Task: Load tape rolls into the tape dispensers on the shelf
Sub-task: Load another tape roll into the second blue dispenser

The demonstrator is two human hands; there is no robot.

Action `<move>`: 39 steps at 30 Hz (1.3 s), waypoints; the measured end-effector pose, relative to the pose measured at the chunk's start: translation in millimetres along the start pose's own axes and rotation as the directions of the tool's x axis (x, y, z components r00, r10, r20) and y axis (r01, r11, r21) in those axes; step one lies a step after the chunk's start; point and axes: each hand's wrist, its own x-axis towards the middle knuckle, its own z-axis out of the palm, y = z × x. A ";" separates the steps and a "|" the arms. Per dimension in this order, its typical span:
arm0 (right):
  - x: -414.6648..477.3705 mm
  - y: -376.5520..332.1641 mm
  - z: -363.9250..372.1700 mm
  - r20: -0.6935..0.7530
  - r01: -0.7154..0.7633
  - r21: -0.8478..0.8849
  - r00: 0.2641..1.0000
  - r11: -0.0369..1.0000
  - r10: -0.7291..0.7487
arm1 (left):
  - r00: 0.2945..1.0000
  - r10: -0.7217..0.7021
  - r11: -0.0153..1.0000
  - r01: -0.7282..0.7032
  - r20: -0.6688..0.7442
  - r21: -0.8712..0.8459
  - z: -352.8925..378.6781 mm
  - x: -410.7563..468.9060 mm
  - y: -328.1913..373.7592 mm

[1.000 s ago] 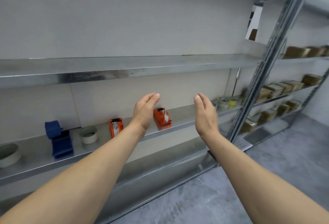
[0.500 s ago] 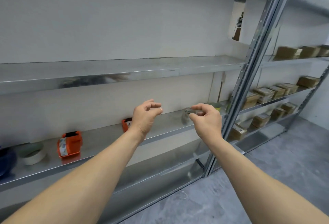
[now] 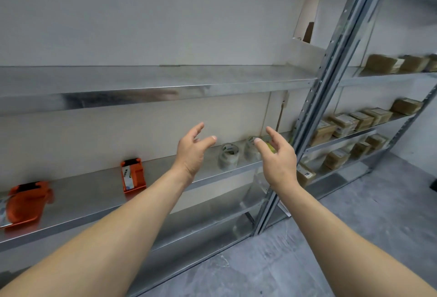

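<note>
Left hand (image 3: 191,152) is spread, fingers loose, holding nothing. Right hand (image 3: 279,157) is the same, empty, thumb pointing at the rolls. Both hover in front of the middle shelf (image 3: 94,190), touching nothing.

The tape rolls sit between and just behind the hands. A clear roll (image 3: 228,156) stands on its edge near the shelf front, a second roll (image 3: 249,149) is just beside it, and something yellow (image 3: 270,149) is half hidden by the right hand.

Risk: a roll on edge likely rolls off the front if a finger clips it. The slick clear film may slip in a loose grab.

Containers: the orange dispenser (image 3: 133,175) is well left of the rolls and shows a white label; can't tell if it's loaded. A second orange dispenser (image 3: 26,202) at far left is blurred, contents unclear. Brown boxes (image 3: 343,121) fill the next shelving bay.
</note>
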 end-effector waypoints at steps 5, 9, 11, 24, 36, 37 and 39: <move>50.8 28.8 14.0 -0.017 0.000 0.013 1.000 1.000 0.000 | 1.000 -0.004 0.998 0.003 -0.011 -0.059 24.3 57.7 -26.5; 89.0 45.8 25.5 0.004 -0.009 0.085 1.000 0.996 0.008 | 0.999 -0.036 0.990 0.038 0.013 -0.133 41.2 93.6 -41.3; 104.6 53.0 30.9 0.008 -0.020 0.122 1.000 0.992 0.019 | 0.999 -0.046 0.991 0.048 0.019 -0.128 49.0 110.5 -49.1; 183.4 122.7 46.7 0.088 0.009 0.171 0.996 0.985 -0.024 | 0.992 -0.115 0.985 0.107 -0.055 -0.137 81.5 172.7 -81.7; 255.5 205.8 65.3 0.730 0.433 -0.420 0.684 0.798 0.014 | 0.912 -0.202 0.971 0.139 -0.358 -0.194 130.5 193.9 -119.5; 260.0 210.8 68.4 0.764 0.471 -0.431 0.644 0.770 0.034 | 0.899 -0.213 0.968 0.142 -0.383 -0.206 134.2 195.9 -121.3; 270.2 218.2 74.4 0.806 0.529 -0.456 0.586 0.715 0.081 | 0.877 -0.228 0.965 0.146 -0.423 -0.217 141.0 200.1 -123.9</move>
